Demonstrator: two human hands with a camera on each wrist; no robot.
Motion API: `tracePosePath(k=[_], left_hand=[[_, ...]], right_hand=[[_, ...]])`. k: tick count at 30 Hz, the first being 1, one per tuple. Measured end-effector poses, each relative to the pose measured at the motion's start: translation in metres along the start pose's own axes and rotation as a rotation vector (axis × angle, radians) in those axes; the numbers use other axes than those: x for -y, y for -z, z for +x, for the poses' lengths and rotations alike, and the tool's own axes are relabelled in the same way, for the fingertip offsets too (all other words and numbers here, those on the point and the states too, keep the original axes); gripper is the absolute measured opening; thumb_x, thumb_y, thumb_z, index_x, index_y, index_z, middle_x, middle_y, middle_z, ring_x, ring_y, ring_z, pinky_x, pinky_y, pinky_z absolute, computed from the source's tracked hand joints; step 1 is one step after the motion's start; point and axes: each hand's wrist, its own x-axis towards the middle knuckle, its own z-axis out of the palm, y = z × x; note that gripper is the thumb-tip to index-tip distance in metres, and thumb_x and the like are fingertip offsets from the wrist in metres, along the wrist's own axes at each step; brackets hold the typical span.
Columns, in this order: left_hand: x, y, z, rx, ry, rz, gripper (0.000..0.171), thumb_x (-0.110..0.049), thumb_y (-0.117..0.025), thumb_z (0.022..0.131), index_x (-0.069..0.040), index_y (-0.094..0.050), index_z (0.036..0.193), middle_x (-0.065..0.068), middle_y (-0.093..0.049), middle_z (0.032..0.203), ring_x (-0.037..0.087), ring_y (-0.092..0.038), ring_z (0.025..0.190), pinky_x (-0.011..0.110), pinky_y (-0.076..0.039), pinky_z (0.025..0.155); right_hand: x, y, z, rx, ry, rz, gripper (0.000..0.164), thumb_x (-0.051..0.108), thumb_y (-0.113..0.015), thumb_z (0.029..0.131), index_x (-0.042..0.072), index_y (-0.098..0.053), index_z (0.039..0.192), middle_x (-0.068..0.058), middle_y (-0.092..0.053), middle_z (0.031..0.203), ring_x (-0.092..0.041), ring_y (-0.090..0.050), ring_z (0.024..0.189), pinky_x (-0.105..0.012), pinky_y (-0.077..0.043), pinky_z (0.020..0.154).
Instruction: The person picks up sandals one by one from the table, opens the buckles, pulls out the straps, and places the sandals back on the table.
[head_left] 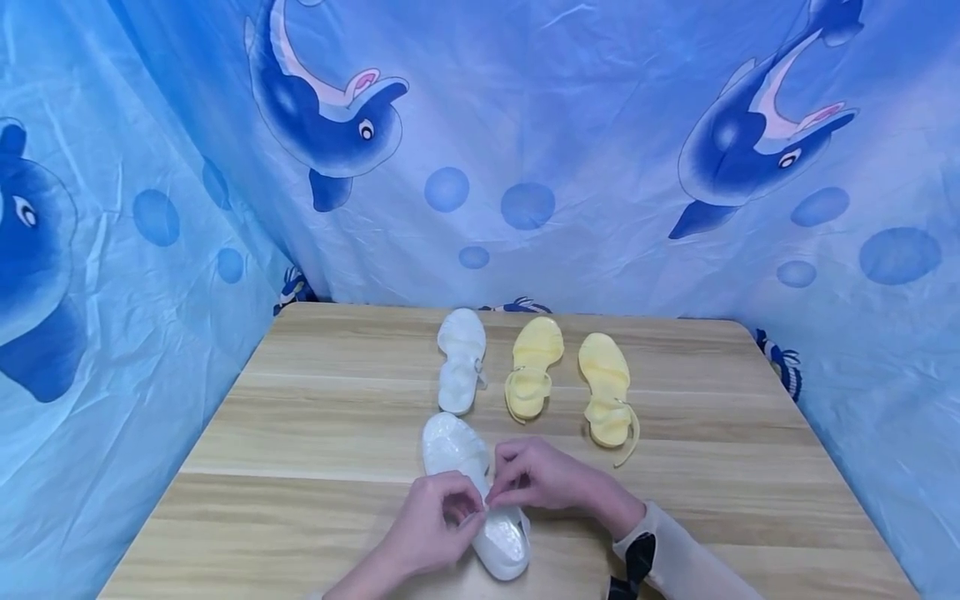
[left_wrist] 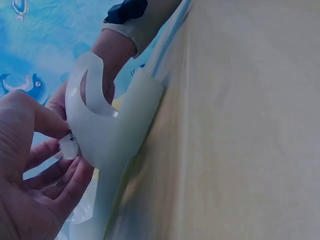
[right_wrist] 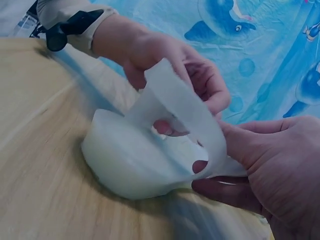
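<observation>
A white jelly-like sandal (head_left: 502,550) lies on the table, its toe end pointing away from me. Both hands meet over its heel part, at the ankle strap (right_wrist: 192,107). In the left wrist view, my left hand (head_left: 438,517) pinches a small clear, shiny piece (left_wrist: 69,146) that looks like the strap's buckle. From the other side my right hand (head_left: 543,477) pinches the strap between thumb and fingers. The strap stands up in a loop above the sole. Fingers partly hide where strap and buckle meet, so whether it is fastened cannot be seen.
Beyond the hands lie another white sandal (head_left: 461,358) and two yellow sandals (head_left: 537,343) (head_left: 604,360), the right one with its strap hanging loose. The wooden table (head_left: 300,433) is enclosed by blue dolphin-print curtains (head_left: 585,100).
</observation>
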Motion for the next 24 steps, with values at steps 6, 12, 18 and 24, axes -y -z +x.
tracePosePath(k=[6,12,18,24], left_hand=[[-0.0028,0.0051,0.0045,0.036,0.044,-0.007,0.018,0.004,-0.077,0.084,-0.013,-0.07,0.085,-0.002,-0.071,0.084,-0.003,-0.064,0.075,0.022,-0.062,0.066],[-0.0004,0.003,0.0,0.011,0.066,-0.044,0.012,0.002,-0.078,0.085,-0.008,-0.073,0.087,0.002,-0.073,0.086,-0.002,-0.067,0.074,0.024,-0.064,0.068],[0.0008,0.0022,-0.0013,-0.008,0.054,-0.057,0.015,0.003,-0.079,0.084,-0.01,-0.073,0.086,0.003,-0.073,0.086,-0.002,-0.066,0.074,0.024,-0.065,0.068],[0.0002,0.0023,-0.0022,-0.023,0.029,-0.055,0.013,0.004,-0.079,0.083,-0.008,-0.074,0.086,0.005,-0.074,0.085,-0.002,-0.067,0.074,0.024,-0.064,0.066]], right_hand=[[-0.0001,0.0026,-0.0008,0.002,-0.018,0.002,0.008,0.024,-0.081,0.095,0.019,-0.085,0.099,0.005,-0.061,0.084,0.008,-0.055,0.079,-0.013,-0.054,0.068],[0.004,0.0056,0.0053,0.091,-0.022,-0.009,0.012,0.025,-0.082,0.095,0.019,-0.083,0.105,0.008,-0.072,0.098,0.008,-0.061,0.086,-0.012,-0.057,0.073],[0.0043,0.0046,0.0043,0.104,-0.034,-0.003,0.011,0.023,-0.082,0.094,0.016,-0.084,0.103,0.006,-0.072,0.094,0.009,-0.061,0.085,-0.011,-0.057,0.074],[0.0012,0.005,0.0012,0.075,-0.072,0.001,0.011,0.025,-0.081,0.095,0.018,-0.083,0.103,0.007,-0.072,0.095,0.007,-0.061,0.086,-0.014,-0.057,0.073]])
